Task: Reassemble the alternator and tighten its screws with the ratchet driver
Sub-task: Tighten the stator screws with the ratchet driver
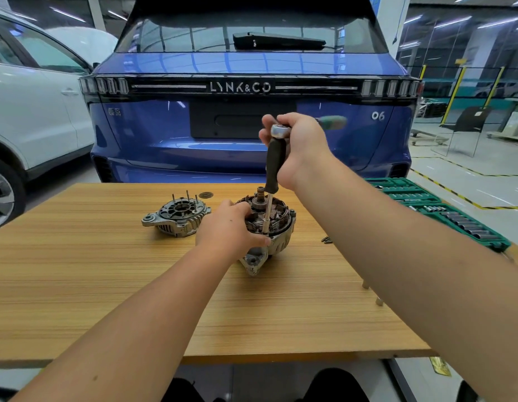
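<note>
Gripping the ratchet driver [275, 158] upright in our right hand [302, 146] — left hand [228, 227] fingers are curling round the alternator [276, 224] mid-desk [77, 271], rear cover [176, 217] sitting just beside it.

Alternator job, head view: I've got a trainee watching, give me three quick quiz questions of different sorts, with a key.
1. True or false: the rear cover is already fitted on the alternator body.
2. Which hand grips the ratchet driver? A) left hand B) right hand
3. Fill in: the green socket set lies at the table's ____ edge.

Key: 1. False, it lies apart to the left. 2. B; the left hand grips the body. 3. Right.
</note>
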Tool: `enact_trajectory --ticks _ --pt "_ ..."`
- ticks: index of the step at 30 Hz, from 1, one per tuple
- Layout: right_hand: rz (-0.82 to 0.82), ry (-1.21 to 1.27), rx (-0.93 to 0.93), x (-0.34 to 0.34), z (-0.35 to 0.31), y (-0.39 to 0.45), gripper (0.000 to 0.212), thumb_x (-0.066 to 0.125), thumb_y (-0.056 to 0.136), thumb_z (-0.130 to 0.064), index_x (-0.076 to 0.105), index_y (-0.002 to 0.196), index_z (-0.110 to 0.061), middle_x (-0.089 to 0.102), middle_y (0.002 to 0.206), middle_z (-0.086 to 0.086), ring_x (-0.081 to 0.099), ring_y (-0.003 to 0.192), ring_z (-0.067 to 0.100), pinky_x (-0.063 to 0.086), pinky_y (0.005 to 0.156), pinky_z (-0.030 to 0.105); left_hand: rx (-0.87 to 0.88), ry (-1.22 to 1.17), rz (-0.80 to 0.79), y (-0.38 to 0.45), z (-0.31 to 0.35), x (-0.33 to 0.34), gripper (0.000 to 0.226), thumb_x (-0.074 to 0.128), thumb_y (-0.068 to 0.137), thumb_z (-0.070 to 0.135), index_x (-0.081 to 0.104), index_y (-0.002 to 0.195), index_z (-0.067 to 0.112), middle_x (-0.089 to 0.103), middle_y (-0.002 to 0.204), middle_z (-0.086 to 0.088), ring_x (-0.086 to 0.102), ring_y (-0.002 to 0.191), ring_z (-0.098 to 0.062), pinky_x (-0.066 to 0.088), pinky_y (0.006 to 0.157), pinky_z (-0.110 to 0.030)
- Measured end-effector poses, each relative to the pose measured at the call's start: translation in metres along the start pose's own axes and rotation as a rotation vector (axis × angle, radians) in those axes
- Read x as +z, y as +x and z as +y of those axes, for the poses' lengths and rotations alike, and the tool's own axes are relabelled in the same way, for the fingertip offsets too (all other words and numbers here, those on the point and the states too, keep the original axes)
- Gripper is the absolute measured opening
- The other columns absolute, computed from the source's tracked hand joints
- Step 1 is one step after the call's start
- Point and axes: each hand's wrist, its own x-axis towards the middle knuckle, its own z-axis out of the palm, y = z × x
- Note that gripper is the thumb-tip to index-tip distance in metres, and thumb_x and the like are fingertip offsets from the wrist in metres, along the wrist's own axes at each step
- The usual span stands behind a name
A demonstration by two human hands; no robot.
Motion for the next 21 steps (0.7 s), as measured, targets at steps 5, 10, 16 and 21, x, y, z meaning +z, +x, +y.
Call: enact_trajectory --ticks 5,10,16,21 --pt "0.033 -0.013 -0.412 -0.013 0.021 -0.002 0.017 0.065 0.098 -0.02 0.054 0.086 -0.018 0.072 0.079 0.0 0.068 0.073 0.012 0.058 0.07 0.027 0.008 -0.016 0.014 0.0 -0.001 0.001 0.086 0.075 0.066 0.076 0.052 0.138 0.035 0.051 0.126 0.006 0.057 0.111 -0.023 0.048 0.069 -0.034" --pt "-0.041 -0.658 -0.92 -0.027 0.033 -0.001 0.011 0.06 0.101 -0.018 0.07 0.097 -0.017 0.065 0.089 -0.014 0.062 0.086 -0.002 0.05 0.079 0.017 0.008 -0.018 0.004 -0.001 -0.001 -0.001 0.085 0.075 0.067 0.076 0.052 0.137 0.035 0.05 0.124 0.006 0.057 0.11 -0.023 0.048 0.068 -0.035" --pt "-0.128 -0.989 -1.204 -0.036 0.03 -0.003 0.018 0.061 0.097 -0.008 0.072 0.108 0.001 0.067 0.108 0.004 0.063 0.102 0.015 0.053 0.093 0.03 0.009 -0.021 0.02 -0.002 -0.001 -0.001 0.085 0.075 0.065 0.077 0.054 0.136 0.035 0.05 0.121 0.007 0.057 0.11 -0.023 0.048 0.069 -0.034" --pt "-0.222 -1.164 -1.216 -0.042 0.024 -0.002 0.024 0.059 0.098 -0.005 0.067 0.119 0.002 0.064 0.119 0.014 0.062 0.106 0.023 0.052 0.09 0.035 0.004 -0.021 0.012 0.0 -0.001 -0.001 0.083 0.076 0.064 0.076 0.055 0.133 0.035 0.049 0.119 0.008 0.057 0.109 -0.022 0.044 0.067 -0.033"
